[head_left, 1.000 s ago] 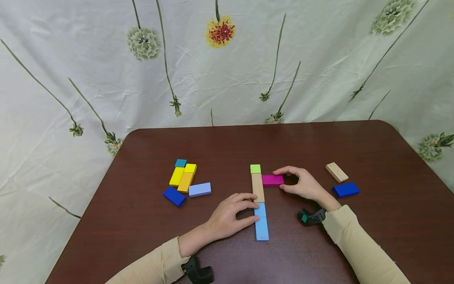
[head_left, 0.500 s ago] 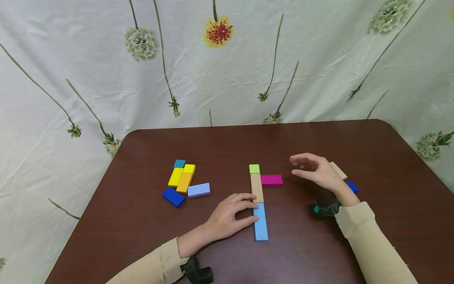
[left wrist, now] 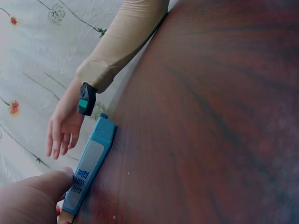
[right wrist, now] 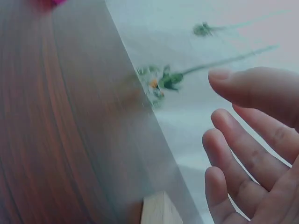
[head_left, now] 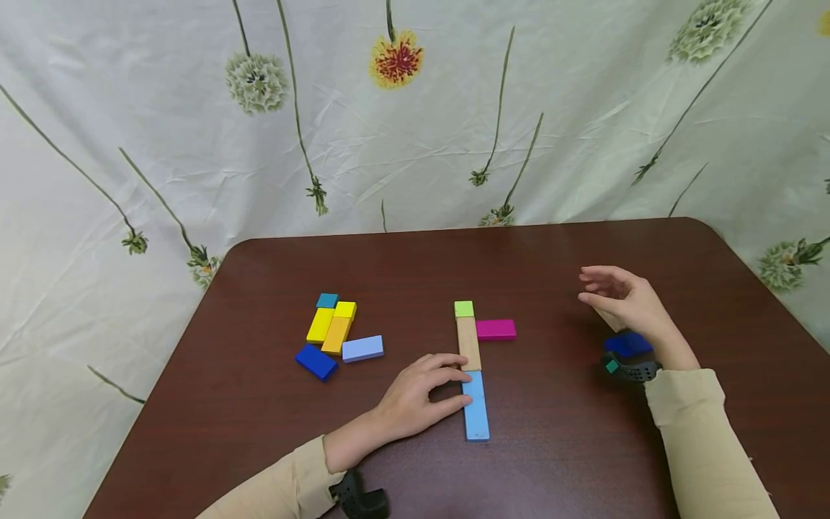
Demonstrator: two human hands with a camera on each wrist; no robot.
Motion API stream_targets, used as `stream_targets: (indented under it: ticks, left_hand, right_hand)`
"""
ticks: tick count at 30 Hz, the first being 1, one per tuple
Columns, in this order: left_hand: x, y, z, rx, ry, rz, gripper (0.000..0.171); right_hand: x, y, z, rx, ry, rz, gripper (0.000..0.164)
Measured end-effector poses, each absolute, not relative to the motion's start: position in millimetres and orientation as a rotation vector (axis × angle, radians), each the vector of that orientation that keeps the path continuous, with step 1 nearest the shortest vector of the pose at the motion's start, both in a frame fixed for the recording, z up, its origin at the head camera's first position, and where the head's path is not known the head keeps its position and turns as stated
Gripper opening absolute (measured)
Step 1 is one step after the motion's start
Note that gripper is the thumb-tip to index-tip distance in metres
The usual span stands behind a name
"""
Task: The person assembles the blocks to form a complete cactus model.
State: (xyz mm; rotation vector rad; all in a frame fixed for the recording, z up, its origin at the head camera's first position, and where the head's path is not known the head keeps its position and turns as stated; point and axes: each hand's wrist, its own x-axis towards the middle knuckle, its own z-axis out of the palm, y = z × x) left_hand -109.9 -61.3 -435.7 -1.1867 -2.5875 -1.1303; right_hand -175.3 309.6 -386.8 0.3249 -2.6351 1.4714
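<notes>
Fingertips of my left hand rest along the left side of a row of blocks, touching the light blue block and the plain wooden block beyond it. In the left wrist view the thumb lies against the light blue block, which has a printed label. A green block tops the row, and a magenta block sticks out to the right. My right hand holds nothing, its fingers loosely bent over a loose wooden block that it partly hides. Just nearer lies a dark blue block.
On the left of the brown table lies a cluster of yellow, orange and blue blocks, with a dark blue block and a periwinkle block in front. A flowered cloth hangs behind the table.
My right hand has let go of the magenta block and moved right, to over the loose wooden block. The left hand and the row of blocks have stayed in place.
</notes>
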Motion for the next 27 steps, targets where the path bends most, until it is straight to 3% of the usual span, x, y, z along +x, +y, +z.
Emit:
stream_targets:
  ticks: [10,27]
  left_hand:
    - [-109.8,-61.6,-436.2,-1.194,-2.588,-1.125,0.026]
    - [-110.4,-61.8,-436.4,-1.194,-2.579,-1.122,0.026]
  right_hand:
    - [-170.2,338.5,-393.8,0.072,-2.768,1.378,0.056]
    - [-167.3,353.8,-406.7,0.132,-2.798,1.444,0.056]
